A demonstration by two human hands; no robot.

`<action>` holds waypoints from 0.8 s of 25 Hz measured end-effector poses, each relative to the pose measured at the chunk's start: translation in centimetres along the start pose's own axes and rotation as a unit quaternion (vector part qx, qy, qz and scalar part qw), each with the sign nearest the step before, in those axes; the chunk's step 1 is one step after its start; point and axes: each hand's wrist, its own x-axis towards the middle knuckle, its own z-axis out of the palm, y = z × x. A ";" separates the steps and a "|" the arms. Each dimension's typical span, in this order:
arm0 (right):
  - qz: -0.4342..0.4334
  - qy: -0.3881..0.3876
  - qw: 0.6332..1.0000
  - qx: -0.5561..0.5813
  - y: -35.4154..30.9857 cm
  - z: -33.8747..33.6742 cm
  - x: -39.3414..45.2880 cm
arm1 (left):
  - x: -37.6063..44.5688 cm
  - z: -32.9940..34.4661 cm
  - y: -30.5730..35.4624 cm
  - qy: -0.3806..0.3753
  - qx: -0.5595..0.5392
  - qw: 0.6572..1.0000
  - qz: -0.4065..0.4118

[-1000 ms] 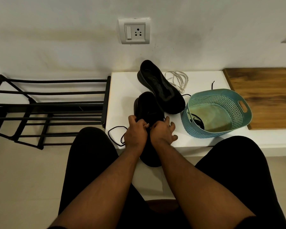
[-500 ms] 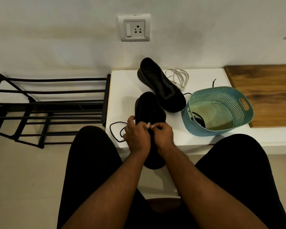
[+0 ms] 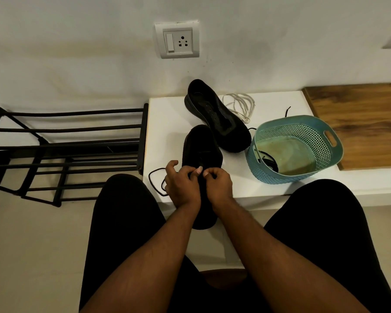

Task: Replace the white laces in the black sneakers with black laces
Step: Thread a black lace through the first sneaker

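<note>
Both hands meet over the near shoe [image 3: 201,152] at the bench [image 3: 167,123] edge. The left hand [image 3: 182,184] and right hand [image 3: 218,184] have fingers curled tight, pinching the black lace [image 3: 155,184], which loops out at nine o'clock. The thin lace could slip out. The shoe hangs over the edge and might tip off.

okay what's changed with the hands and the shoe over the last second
The right hand, spread against the near sneaker a second ago, has curled in to meet the left hand over the lacing, fingertips together. What each pinches is unclear. The black lace loop, far sneaker, white laces and basket stayed put.
</note>
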 end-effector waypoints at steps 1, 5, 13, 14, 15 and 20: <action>-0.009 0.005 1.000 -0.008 0.0 0.0 0.0 | -0.1 0.0 0.3 -0.012 0.011 1.000 -0.007; -0.042 0.006 0.998 -0.044 0.5 -0.1 0.0 | -0.8 0.0 1.6 -0.082 0.065 0.992 -0.071; -0.067 0.004 0.988 -0.142 0.5 -0.7 0.3 | -0.7 -0.4 -0.2 -0.084 0.130 0.987 0.030; -0.064 0.005 0.986 -0.152 0.5 -0.8 0.4 | -0.4 -0.3 -0.6 -0.079 0.118 0.989 0.033; -0.061 0.005 0.985 -0.161 0.5 -0.7 0.3 | -0.1 -0.2 -1.0 -0.076 0.100 0.992 0.024; -0.011 0.033 0.977 -0.211 0.3 0.4 1.1 | 0.3 -0.1 -1.6 -0.094 0.065 0.994 0.002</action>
